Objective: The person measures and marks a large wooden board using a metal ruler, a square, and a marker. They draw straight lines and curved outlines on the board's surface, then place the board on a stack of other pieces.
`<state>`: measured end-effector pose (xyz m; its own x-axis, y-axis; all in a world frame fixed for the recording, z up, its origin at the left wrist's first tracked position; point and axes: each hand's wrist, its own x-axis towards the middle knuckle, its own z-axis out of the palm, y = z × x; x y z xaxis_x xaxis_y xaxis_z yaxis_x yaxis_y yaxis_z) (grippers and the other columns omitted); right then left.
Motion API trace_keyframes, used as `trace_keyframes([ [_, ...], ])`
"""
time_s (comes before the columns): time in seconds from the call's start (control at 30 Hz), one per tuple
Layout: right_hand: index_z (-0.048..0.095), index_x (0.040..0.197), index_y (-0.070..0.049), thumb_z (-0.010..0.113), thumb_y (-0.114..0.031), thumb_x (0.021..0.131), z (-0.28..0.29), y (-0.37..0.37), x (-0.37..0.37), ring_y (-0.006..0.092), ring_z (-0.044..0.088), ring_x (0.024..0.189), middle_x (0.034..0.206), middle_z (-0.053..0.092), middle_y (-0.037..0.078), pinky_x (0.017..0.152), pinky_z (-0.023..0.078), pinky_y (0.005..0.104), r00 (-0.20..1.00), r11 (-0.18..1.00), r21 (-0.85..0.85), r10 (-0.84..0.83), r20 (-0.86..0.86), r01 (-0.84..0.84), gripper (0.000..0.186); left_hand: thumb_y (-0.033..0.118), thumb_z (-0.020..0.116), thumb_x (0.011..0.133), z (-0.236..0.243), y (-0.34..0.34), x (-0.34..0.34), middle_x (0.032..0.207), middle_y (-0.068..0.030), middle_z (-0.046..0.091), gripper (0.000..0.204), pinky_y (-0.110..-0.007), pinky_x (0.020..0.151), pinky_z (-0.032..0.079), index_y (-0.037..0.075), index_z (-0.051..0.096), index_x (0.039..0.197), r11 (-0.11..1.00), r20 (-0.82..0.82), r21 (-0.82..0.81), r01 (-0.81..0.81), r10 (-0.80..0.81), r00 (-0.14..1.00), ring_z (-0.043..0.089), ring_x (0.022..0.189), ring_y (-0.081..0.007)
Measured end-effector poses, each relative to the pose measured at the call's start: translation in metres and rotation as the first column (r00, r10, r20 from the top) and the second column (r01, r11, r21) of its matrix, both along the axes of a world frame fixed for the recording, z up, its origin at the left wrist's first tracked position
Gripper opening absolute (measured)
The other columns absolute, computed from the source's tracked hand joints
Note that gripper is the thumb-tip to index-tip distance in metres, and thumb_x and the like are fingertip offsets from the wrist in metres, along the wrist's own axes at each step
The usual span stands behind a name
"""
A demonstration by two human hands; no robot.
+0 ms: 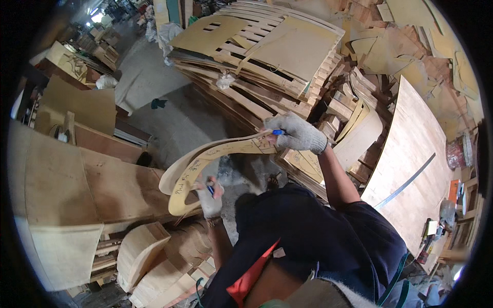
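A long curved yellow template point(181, 191) with dark handwriting stretches between my gloved hands. Behind it, along its outer edge, lies a second, paler curved piece point(172, 172). At the upper right end, my right hand point(300, 134) is closed on the template, with a small blue cap-like thing point(278, 132) showing at the fingers. My left hand point(209, 199) is at the inner edge near the wide lower end, its fingers closed around a slim blue pen-like thing point(210, 190). Whether the left fingers also grip the template, I cannot tell.
Stacked slatted wooden panels and yellow sheets point(292, 43) stand ahead. At the right leans a large pale board point(411, 143) with a metal strip point(408, 179). Wooden boards point(67, 185) and curved wooden blocks point(138, 251) are on the left. Grey floor point(179, 115) shows between.
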<state>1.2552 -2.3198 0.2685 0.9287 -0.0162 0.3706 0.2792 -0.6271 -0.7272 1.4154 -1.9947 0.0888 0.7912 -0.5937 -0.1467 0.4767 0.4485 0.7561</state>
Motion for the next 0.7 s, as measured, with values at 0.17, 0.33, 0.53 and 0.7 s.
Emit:
trace_keyframes([
  [0.17,0.064,0.107,0.000,0.064,-0.034,0.088,0.012,-0.053,0.050,0.0436,0.064,0.087,0.092,0.064,0.020,0.078,0.051,0.0452,0.999,0.998,0.050,0.040,-0.007,-0.039,0.039,0.069,0.050,0.096,0.003,-0.083,0.116,0.076,0.0016,0.049,0.053,-0.026,0.052,0.029,0.016,0.053,0.104,0.964,-0.139,-0.263,-0.021,-0.017,0.990,0.031,0.047,-0.0085],
  [0.33,0.052,0.084,0.001,0.066,-0.049,0.089,-0.019,-0.106,0.065,0.0311,0.046,0.068,0.076,0.044,0.014,0.067,0.044,0.0419,0.940,0.933,0.120,-0.342,-0.002,0.339,0.052,0.059,0.047,0.103,0.030,-0.199,0.206,0.065,0.0046,0.037,0.047,-0.025,0.053,0.028,0.013,0.052,0.096,0.977,-0.044,-0.076,-0.198,0.195,0.980,0.029,0.047,-0.0099],
  [0.53,0.059,0.101,-0.003,0.068,-0.013,0.083,-0.082,-0.116,0.106,0.0076,0.051,0.068,0.077,0.052,-0.004,0.067,0.048,0.0253,0.553,0.285,0.577,-0.749,-0.365,0.766,0.023,0.033,0.065,0.099,0.113,-0.410,0.306,0.127,-0.0114,0.065,0.047,-0.038,0.087,0.056,0.000,0.058,0.132,0.985,0.292,-0.154,-0.075,0.118,0.949,0.066,0.109,-0.0219],
  [0.7,0.052,0.087,-0.011,0.068,-0.015,0.095,-0.111,-0.148,0.188,0.0040,0.051,0.062,0.075,0.051,-0.006,0.052,0.040,0.0204,0.412,-0.089,0.765,-0.799,-0.437,0.638,0.019,0.044,0.069,0.096,0.149,-0.648,0.350,0.081,-0.0006,0.063,0.045,-0.031,0.069,0.045,0.000,0.069,0.103,0.937,0.787,0.123,0.327,-0.293,0.543,0.054,0.075,-0.0128],
])
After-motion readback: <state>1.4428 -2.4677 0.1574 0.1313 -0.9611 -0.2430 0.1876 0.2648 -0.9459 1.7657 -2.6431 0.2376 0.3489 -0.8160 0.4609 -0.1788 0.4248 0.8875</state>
